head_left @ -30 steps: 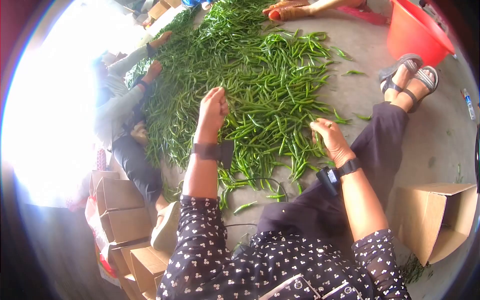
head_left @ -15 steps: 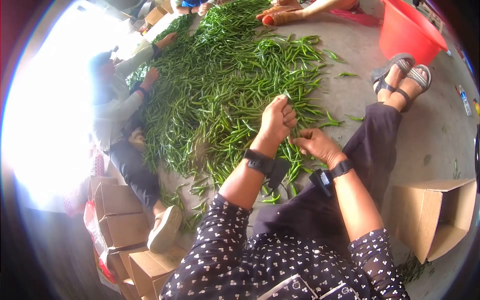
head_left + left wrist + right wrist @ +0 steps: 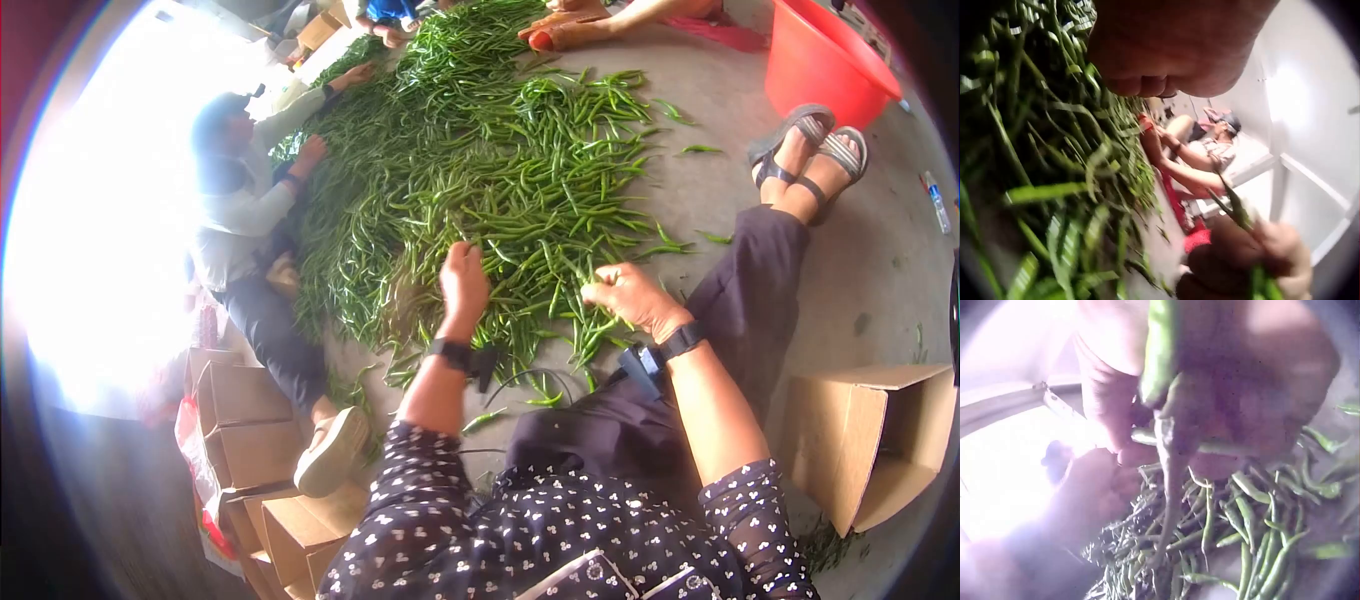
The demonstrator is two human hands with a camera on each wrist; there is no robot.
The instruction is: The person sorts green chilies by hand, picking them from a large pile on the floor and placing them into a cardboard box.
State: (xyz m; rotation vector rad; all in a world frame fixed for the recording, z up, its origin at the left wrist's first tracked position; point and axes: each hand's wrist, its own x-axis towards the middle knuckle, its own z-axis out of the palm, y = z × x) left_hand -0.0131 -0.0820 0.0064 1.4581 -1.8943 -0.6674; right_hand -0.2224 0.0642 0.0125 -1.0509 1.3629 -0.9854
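Note:
A wide pile of green chillies (image 3: 500, 150) covers the concrete floor in front of me. My left hand (image 3: 465, 272) reaches down onto the near edge of the pile. Its fingers (image 3: 1147, 81) are curled, and what they hold, if anything, is hidden. My right hand (image 3: 618, 288) hovers just right of it, above the pile's edge, gripping a small bunch of chillies (image 3: 1160, 356). The left wrist view shows that right hand (image 3: 1254, 256) with a chilli stem (image 3: 1235, 209) sticking up from it.
Another person (image 3: 240, 200) sits at the pile's left side, hands in the chillies. Cardboard boxes (image 3: 245, 420) are stacked at lower left, and an open box (image 3: 870, 440) lies by my right leg. A red basin (image 3: 830, 60) stands beyond my sandalled feet (image 3: 810, 150).
My left hand went from the pile over to my right hand half a second ago, then moved back left and down onto the pile. My right hand stayed holding chillies.

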